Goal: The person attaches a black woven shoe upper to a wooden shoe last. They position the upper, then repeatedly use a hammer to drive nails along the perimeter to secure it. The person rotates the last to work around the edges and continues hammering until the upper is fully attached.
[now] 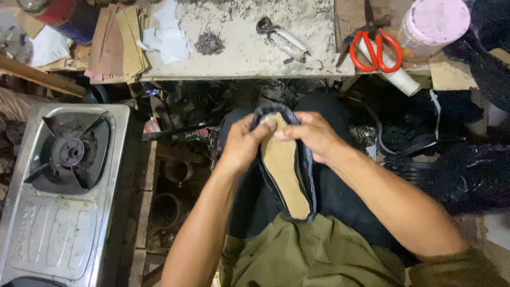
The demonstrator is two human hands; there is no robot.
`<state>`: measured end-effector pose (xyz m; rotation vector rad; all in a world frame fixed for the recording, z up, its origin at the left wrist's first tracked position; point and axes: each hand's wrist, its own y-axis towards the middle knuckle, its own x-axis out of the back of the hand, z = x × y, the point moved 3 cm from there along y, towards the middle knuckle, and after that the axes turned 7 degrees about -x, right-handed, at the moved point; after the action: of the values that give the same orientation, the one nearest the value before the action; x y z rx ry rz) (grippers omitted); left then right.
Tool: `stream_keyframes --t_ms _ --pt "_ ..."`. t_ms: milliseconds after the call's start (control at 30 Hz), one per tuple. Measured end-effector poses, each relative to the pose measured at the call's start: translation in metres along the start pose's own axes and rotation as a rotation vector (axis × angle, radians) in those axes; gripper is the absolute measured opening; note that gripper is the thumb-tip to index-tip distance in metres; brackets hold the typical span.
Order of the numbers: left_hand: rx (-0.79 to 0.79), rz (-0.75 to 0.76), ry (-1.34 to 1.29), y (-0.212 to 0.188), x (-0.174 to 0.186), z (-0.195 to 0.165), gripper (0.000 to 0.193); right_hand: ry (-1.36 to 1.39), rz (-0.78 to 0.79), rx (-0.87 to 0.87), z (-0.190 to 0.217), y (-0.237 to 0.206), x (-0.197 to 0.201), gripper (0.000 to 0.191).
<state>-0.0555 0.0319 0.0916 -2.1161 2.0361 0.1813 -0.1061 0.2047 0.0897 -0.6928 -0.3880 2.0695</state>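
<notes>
Two hands on one shoe upper, over lap: left hand (241, 144) and right hand (313, 135) both pinching dark upper (307, 170) at toe, thumbs pressed on one tan insole (281, 170). Beyond, on bench (239, 50): one red-handled scissors (374, 50), one pink-lidded jar (433, 24), one stack of tan card pieces (117, 40). Left: one steel gas stove (64, 191).
</notes>
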Motion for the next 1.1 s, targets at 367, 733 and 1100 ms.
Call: stream_keyframes --t_ms 367,733,1100 --pt "0.080 -0.167 -0.099 -0.003 0.001 0.036 0.028 -0.655 -0.211 0.158 0.000 -0.022 0.035 0.044" --pt "0.105 -0.468 -0.773 0.027 0.083 0.034 0.029 -0.534 -0.029 0.585 -0.003 -0.103 -0.005 0.098" --pt "0.111 -0.492 -0.730 0.003 0.068 0.037 0.030 -0.824 -0.354 0.851 -0.022 -0.119 -0.014 0.073"
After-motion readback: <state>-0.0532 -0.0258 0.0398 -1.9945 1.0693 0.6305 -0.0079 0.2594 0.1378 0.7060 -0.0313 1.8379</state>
